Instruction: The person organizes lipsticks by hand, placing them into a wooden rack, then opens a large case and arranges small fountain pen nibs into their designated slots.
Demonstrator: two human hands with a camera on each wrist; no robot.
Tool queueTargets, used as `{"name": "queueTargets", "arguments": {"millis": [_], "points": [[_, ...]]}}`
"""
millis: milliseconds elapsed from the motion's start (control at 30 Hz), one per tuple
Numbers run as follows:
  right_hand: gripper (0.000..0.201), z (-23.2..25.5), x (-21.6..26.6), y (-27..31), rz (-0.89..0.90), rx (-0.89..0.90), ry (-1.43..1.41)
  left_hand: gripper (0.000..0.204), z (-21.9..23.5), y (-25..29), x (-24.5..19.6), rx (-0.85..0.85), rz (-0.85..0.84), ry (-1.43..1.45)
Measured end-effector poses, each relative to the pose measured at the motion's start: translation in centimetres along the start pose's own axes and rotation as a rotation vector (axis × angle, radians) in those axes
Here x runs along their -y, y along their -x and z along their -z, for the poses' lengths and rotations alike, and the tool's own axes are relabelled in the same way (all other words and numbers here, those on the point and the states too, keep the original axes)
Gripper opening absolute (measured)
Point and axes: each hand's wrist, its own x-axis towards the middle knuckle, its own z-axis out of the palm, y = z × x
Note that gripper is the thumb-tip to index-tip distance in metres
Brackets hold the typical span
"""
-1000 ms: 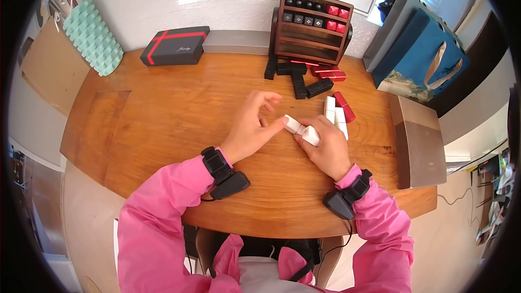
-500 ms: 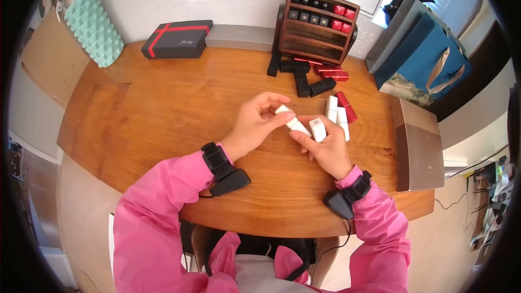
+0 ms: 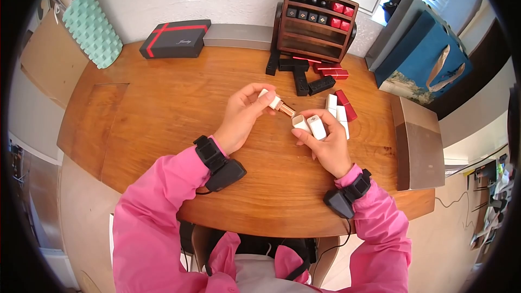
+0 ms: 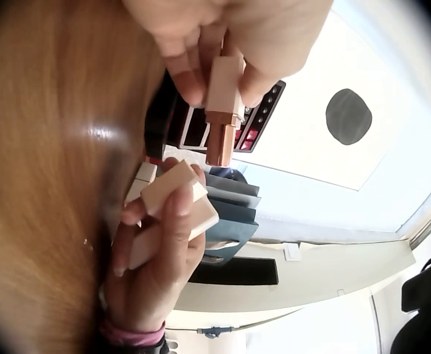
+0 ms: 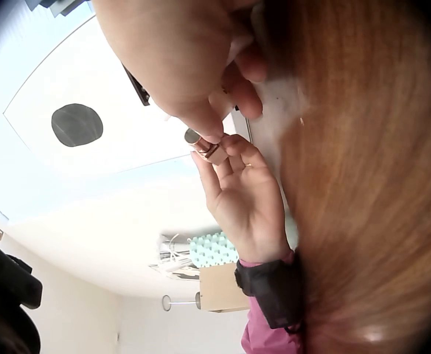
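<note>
In the head view my left hand [image 3: 237,119] pinches the white base of an uncapped lipstick [image 3: 268,99] between thumb and fingers. Its rose-gold inner tube [image 4: 220,144] points toward my right hand [image 3: 332,152]. That hand grips a hollow white lipstick cap [image 3: 300,124], its mouth facing the tube, together with a second white lipstick [image 3: 316,128] bearing a small emblem on its end. A short gap parts tube and cap. Just beyond the right hand, two white lipsticks [image 3: 341,116] and a red lipstick [image 3: 346,106] lie on the wooden table [image 3: 163,108].
A wooden rack [image 3: 315,40] at the back holds black and red lipsticks in its upper rows. Several black lipsticks [image 3: 301,81] and red ones [image 3: 339,74] lie before it. A black gift box [image 3: 176,40] stands back left, a brown box [image 3: 418,144] and blue bag [image 3: 420,54] right.
The left hand has taken hold of the white lipstick from the right hand's grasp and drawn its base leftward out of the cap, baring the rose-gold tube. The right hand keeps the cap.
</note>
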Motion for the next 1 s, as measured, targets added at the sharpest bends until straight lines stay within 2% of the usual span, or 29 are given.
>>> {"name": "queueTargets", "arguments": {"millis": [133,200,233,300,400,433,533,633,700,767,833,967,1000], "points": [[0.035,0.2,0.3,0.2,-0.031,0.031,0.032,0.024,-1.0,0.6,0.2,0.069,0.067,0.064],[0.036,0.0,0.0,0.2,0.08,-0.008,-0.135,0.027,-1.1,0.7,0.1,0.2,0.076,-0.003],[0.036,0.1,0.0,0.2,0.08,-0.008,-0.134,0.027,-1.1,0.7,0.0,0.199,0.076,-0.002],[0.037,0.5,-0.1,0.1,0.112,-0.028,-0.055,0.032,-1.3,0.8,-0.3,0.276,0.043,-0.213],[0.036,0.4,-0.1,0.2,0.173,-0.039,-0.02,0.04,-1.7,1.2,0.7,0.311,-0.046,-0.188],[0.036,0.3,-0.1,0.2,0.174,-0.039,-0.02,0.037,-1.4,1.3,0.4,0.34,-0.016,-0.286],[0.033,0.4,0.0,0.2,0.201,-0.041,0.019,0.038,-0.9,0.9,0.4,0.312,-0.022,-0.313],[0.033,0.6,-0.1,0.1,0.135,-0.012,0.032,0.038,-0.9,0.7,0.5,0.287,-0.08,-0.249],[0.036,0.7,-0.6,-0.3,0.345,0.042,0.144,0.037,-1.0,0.8,0.4,0.296,-0.078,-0.274],[0.036,0.6,-1.0,-0.4,0.336,0.086,0.139,0.036,-1.1,0.9,0.2,0.303,-0.076,-0.298],[0.034,0.5,-1.4,-0.3,0.306,0.132,0.166,0.035,-1.2,0.8,0.1,0.251,-0.159,-0.436],[0.033,0.5,-1.4,-0.3,0.344,0.163,0.228,0.037,-1.1,0.7,-0.3,0.295,-0.132,-0.519],[0.034,0.5,-1.5,-0.3,0.348,0.116,0.257,0.035,-1.5,1.0,-0.7,0.259,-0.04,-0.32]]}}
